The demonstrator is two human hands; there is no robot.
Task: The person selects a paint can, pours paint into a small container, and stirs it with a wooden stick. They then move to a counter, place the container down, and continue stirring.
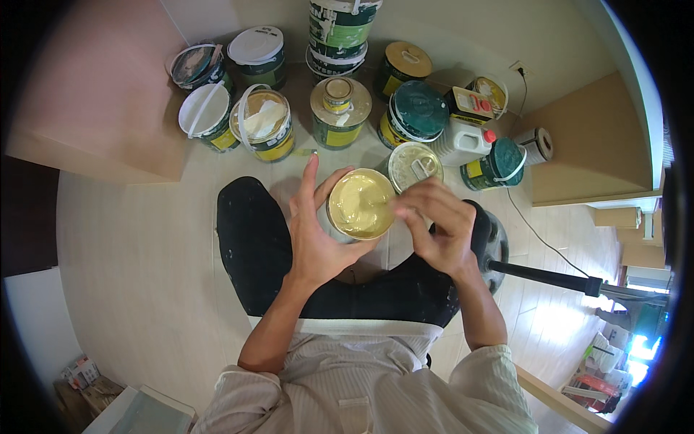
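Note:
My left hand point(314, 242) is wrapped around the side of a small round paint can point(324, 218), its thumb near the can's close side. Raised over my lap, the can is tipped toward me and shows glossy yellowish paint point(359, 202) inside. At the can's right rim is my right hand point(444, 228), fingers bent and drawn together, slightly blurred. Whatever they pinch is hidden or too small to name. Just beyond that hand, a metal can with a handled lid point(413, 165) stands on the floor.
Several paint buckets stand along the wall, among them a white-lidded one point(256, 47) and a green-lidded one point(421, 108). A white jug with a red cap point(463, 141) is at the right. Beside my right knee is a black pole point(542, 277); a cable point(542, 239) crosses the floor.

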